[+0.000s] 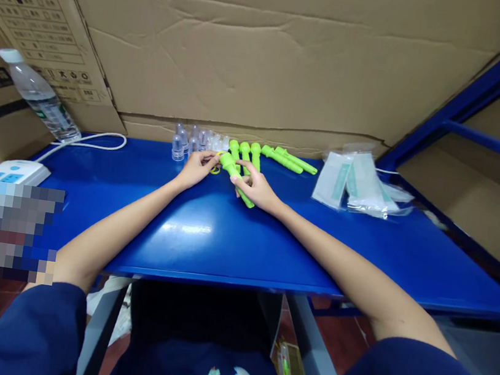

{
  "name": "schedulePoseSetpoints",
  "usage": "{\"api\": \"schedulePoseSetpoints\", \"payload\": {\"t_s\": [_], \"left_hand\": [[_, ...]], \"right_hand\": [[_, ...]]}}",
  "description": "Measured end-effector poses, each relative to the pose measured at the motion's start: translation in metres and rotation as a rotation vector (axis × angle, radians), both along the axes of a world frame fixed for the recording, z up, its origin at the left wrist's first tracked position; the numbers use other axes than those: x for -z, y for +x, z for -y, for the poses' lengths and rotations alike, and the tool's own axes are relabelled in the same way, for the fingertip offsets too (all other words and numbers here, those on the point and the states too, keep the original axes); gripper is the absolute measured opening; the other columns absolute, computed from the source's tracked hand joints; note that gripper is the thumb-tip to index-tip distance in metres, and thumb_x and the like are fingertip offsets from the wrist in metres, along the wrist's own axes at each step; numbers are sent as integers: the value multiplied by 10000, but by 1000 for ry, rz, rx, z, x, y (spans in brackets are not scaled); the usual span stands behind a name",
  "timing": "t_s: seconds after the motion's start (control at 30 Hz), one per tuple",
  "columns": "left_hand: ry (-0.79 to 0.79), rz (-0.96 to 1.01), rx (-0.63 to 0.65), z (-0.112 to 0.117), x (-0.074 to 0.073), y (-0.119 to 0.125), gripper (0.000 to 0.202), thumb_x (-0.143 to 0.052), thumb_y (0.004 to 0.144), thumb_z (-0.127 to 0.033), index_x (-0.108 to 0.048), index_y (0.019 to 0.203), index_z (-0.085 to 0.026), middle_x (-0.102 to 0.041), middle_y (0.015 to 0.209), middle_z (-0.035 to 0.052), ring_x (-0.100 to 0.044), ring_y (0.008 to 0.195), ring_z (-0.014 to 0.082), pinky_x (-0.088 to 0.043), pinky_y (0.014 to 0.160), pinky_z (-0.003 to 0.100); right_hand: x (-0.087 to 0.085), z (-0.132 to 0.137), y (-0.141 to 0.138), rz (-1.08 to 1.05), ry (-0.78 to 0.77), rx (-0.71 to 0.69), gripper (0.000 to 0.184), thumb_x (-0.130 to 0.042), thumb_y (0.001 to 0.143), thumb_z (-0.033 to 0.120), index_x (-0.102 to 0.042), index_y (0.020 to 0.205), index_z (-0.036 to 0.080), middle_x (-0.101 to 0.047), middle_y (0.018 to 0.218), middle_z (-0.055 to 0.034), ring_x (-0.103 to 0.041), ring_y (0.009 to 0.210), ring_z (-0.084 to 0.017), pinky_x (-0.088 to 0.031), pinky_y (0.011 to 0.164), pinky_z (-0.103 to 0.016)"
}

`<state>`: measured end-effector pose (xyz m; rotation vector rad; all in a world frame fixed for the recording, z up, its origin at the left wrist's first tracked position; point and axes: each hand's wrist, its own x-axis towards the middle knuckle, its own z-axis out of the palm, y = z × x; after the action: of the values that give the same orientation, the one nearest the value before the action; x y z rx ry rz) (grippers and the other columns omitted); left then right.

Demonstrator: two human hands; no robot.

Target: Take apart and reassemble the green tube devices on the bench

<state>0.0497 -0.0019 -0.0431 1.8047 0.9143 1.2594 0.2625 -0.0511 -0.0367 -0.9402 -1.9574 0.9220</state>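
Note:
My right hand [257,187] is wrapped round a lime-green flashlight-shaped plastic tube [245,197], its wide head tilted up and to the left. Close to that head, my left hand [199,167] pinches a thin yellow loop [215,171]; part of the loop is hidden by the fingers. Just behind the hands stand several more green tubes [255,154], and two others [288,160] lie on their sides to the right. Clear plastic domed caps [178,147] are grouped beyond my left hand, with smaller translucent pieces [217,141] beside them.
The blue table [224,240] backs onto a cardboard wall [272,60]. Clear plastic packets [356,180] lie at the right. A water bottle [43,99] leans at the left, near a white power strip [24,171] and its cable. A blue metal frame [473,88] borders the right side.

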Motion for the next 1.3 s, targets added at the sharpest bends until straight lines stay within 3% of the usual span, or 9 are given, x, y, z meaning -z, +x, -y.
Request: {"api": "schedulePoseSetpoints", "payload": {"t_s": [0.2,0.43,0.63,0.8,0.97,1.3], "left_hand": [[50,-16,-13,7,-4,1,636,-639,829,-699,-747,1068,-120,-778,1122,128,-735,1042,264,-573,946,365],[298,-256,-128,20,-8,6,391,-556,955,-475,-709,1083,-139,-777,1075,99,-729,942,202,-550,877,298],[432,-369,-80,25,-6,11,309,-512,984,-365,-667,1122,-136,-771,1061,106,-738,937,207,-552,856,302],[450,-410,-44,27,-3,13,316,-497,996,-373,-652,1138,-137,-777,1038,108,-749,919,210,-562,841,307],[410,-432,-39,26,-4,14,276,-513,991,-342,-646,1140,-152,-777,1085,110,-750,993,222,-564,883,317],[325,-431,-78,23,-3,13,224,-558,989,-350,-674,1056,-170,-803,985,74,-772,893,210,-554,788,283]], "right_hand": [[0,-3,3,59,-16,22,495,-568,927,331,-457,1361,120,-613,564,53,-609,499,-148,-503,552,-264],[3,-8,4,62,14,28,490,-622,881,311,-474,1313,133,-661,715,9,-668,655,-161,-547,669,-297],[3,-4,3,-44,-31,-59,725,-639,853,270,-294,1484,180,-671,793,-4,-673,697,-170,-567,630,-301],[-4,-1,4,-32,-109,-138,763,-630,833,225,-310,1526,195,-674,789,-2,-641,634,-147,-555,562,-258],[-3,-2,1,-7,-134,-48,727,-620,822,240,-356,1493,148,-672,730,9,-574,525,-128,-505,472,-233],[4,-1,-4,-59,-167,9,576,-637,801,307,-391,1302,167,-672,669,43,-578,467,-127,-472,432,-232]]}}
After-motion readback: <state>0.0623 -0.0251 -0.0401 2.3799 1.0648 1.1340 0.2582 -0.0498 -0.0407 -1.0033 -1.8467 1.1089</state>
